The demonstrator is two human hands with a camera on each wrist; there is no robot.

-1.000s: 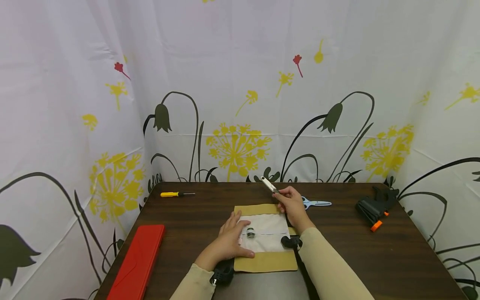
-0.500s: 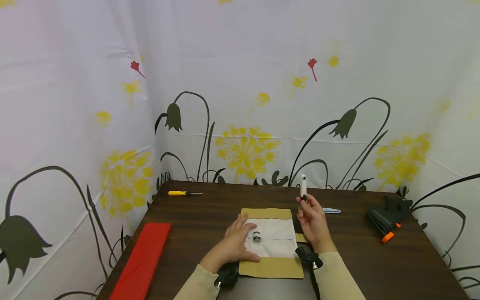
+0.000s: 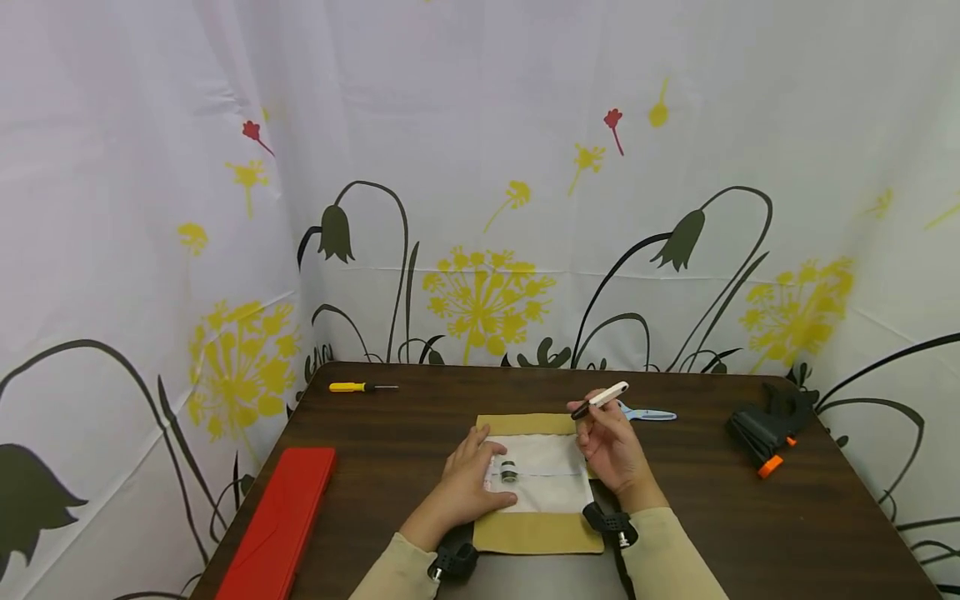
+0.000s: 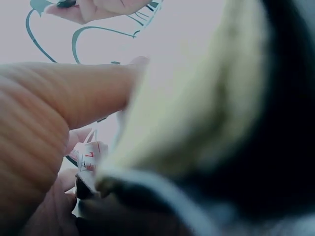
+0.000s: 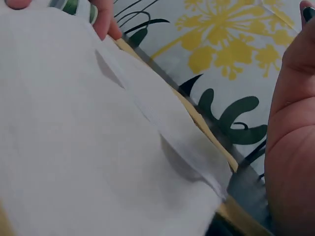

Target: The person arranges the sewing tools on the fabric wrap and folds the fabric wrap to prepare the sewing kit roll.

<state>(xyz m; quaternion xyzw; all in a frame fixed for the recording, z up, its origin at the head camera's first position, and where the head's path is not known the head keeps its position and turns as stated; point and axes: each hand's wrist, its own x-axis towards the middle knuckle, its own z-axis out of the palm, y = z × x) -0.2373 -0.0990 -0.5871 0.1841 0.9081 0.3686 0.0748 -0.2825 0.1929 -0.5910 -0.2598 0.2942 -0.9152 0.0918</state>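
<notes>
The cloth is touched at its nine o'clock edge by the left hand, fingers spread. The tool is pinched in the right hand, near the one o'clock corner. Readying the tool seems in hand; a flat cloth would be needed next. Scissors are seen at two o'clock.

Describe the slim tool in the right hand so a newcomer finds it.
Over the dark table, find the right hand by the right edge of the tan-and-white fabric. It holds a slim tool, white with a black end. Unlike the pale-blue scissors lying nearby, it is held up off the table.
</notes>
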